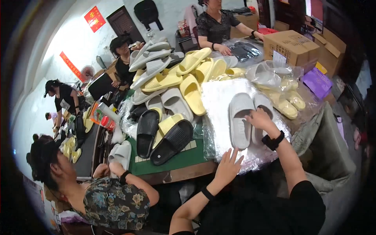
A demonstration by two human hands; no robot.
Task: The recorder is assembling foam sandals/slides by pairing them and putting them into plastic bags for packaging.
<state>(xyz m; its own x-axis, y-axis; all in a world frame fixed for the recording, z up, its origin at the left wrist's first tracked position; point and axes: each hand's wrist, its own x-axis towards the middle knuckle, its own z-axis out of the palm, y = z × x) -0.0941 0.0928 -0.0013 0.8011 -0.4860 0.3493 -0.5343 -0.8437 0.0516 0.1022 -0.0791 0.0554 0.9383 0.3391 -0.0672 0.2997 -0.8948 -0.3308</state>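
Observation:
A pair of grey slippers lies on a stack of clear plastic bags (217,117) in front of me, toes pointing away. My right hand (263,120) reaches over the pair, its bent fingers gripping the inner edge of the left grey slipper (239,131) just behind the strap. The right grey slipper (262,102) is partly hidden under that hand. Near the left slipper's heel, my left hand (227,168) has its fingers spread, the tips at the near edge of the bags. It holds nothing.
Left of the bags rises a heap of yellow slippers (192,94) and grey ones, with black slippers (172,143) at its front. Bagged slippers (288,103) and a cardboard box (290,47) stand beyond, right. A co-worker (113,196) sits close on my left; others work farther off.

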